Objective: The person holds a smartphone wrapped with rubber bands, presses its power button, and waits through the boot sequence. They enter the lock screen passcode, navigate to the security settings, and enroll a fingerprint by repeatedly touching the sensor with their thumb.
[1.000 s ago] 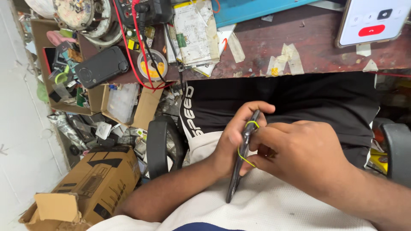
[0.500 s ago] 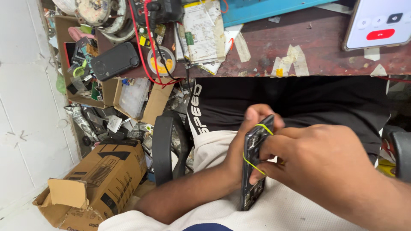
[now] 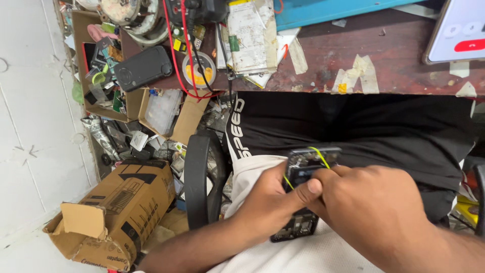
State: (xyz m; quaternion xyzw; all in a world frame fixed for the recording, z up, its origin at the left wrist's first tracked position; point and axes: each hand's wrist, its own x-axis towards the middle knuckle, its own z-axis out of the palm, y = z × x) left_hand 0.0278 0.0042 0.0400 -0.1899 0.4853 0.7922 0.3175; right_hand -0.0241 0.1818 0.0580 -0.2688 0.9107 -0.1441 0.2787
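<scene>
the opened phone [image 3: 303, 202] sits in the person's lap, below the front edge of the tabletop [image 3: 394, 60]. its back is off and the dark insides show. a thin yellow-green wire [image 3: 319, 154] runs across its top part. the left hand [image 3: 273, 202] is curled around the phone's left side, and its thumb lies across the middle of the phone. the right hand [image 3: 374, 207] is closed over the phone's right side, with its fingers pressed on it next to the left thumb. how the right fingertips pinch is hidden.

under the phone are white cloth and black shorts. left of the lap is a black chair arm [image 3: 199, 177]. on the floor beside it is a torn brown cardboard box [image 3: 116, 212]. on the tabletop, near its front edge, lie a round roll of solder wire [image 3: 198, 71], a black gadget [image 3: 144, 67], red wires [image 3: 174, 45] and bits of tape [image 3: 353, 76]. a lit phone [image 3: 457, 30] rests at the far right corner.
</scene>
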